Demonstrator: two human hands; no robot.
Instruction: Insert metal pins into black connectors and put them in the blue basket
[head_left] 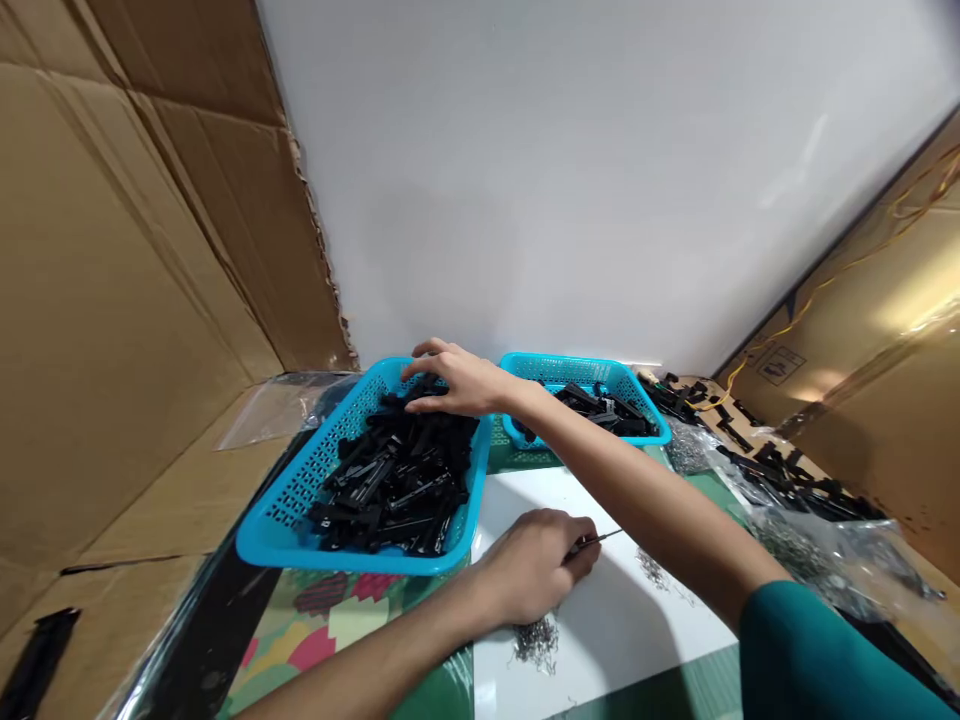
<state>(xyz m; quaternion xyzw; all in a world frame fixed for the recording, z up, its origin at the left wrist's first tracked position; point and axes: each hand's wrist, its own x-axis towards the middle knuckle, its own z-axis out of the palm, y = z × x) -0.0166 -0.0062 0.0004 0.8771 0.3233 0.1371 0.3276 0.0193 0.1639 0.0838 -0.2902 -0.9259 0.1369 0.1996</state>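
Note:
My left hand (541, 562) is closed over the white sheet (615, 620), around a thin, dark, pointed tool (600, 541). The tool's tip points right; most of its body is hidden in my fingers, so its exact kind does not show. My right hand (459, 380) reaches across to the far end of the left blue basket (255, 545). Its fingers are apart and curved over the heap of narrow black plastic parts (401, 480), with nothing visible between them. Beneath my left hand lies a small pile of fine metal pieces (536, 643), like tiny springs or wires.
Behind my right forearm stands a second blue basket (637, 400) of black parts. More loose black parts (795, 480) and clear plastic bags (847, 560) lie at the right. Another cluster of fine metal pieces (652, 570) is on the sheet. Cardboard (135, 250) and a pale wall (562, 180) enclose the table.

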